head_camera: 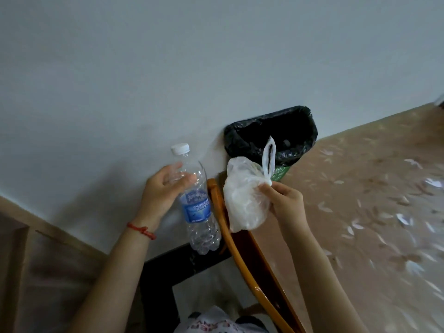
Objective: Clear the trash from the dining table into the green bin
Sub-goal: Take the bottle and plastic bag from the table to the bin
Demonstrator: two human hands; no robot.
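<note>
1. Head view, tilted, both hands raised in front of a pale wall (168, 68).
2. Left hand (161, 191) is partly curled around the upper half of a clear plastic bottle (197, 207); thumb and fingers wrap the shoulder loosely, and the palm side is open enough that bottle shows through the gap.
3. Bottle has a white cap (180, 149) and blue label, looks empty, and leans slightly, cap end pointing away from the person.
4. Red string bracelet (141, 230) on the left wrist.
5. Right hand (284, 200) is closed in a pinch on the knot of a white plastic bag (245, 200); the bag's loop handle sticks up above the fingers, and the bag body bulges to the left of the hand.
6. Bin (281, 173) stands against the wall, past the bag; black liner (271, 133) covers its rim, and only a small green patch shows below the liner.
7. Bag overlaps the bin's near edge in view; bottle is left of the bin, well short of it.
8. Wooden chair back (240, 248) curves below the bag, nearer than the bin.
9. Floor (360, 200) right of the bin is tan with pale leaf marks.
</note>
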